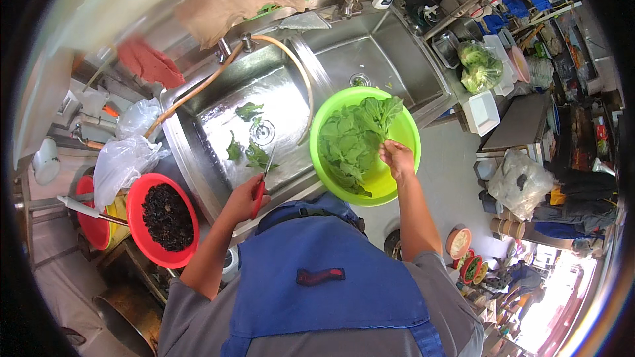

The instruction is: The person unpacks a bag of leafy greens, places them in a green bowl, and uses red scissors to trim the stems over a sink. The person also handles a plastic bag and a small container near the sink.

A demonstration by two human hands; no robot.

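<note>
Red-handled scissors [260, 189] are gripped in my left hand [246, 198], over the near edge of the left steel sink basin [211, 124]. Their blades point up and away from me, close to a cut green leaf [257, 155] on the basin floor. My right hand [398, 158] pinches the stem end of a leafy green sprig [379, 114] above the lime-green plastic basin [317, 124]. Inside that basin lies a heap of loose green leaves [342, 146], and its yellowish bottom shows at the right. More leaf pieces [249, 111] lie around the sink drain [262, 132].
An orange hose [196, 84] loops over the left basin. At left stand a red bowl of dark, fungus-like pieces [168, 218] and white plastic bags [126, 161]. The right sink basin [357, 52] adjoins behind the green one. Bagged greens [480, 67] and a white container [481, 113] sit at right.
</note>
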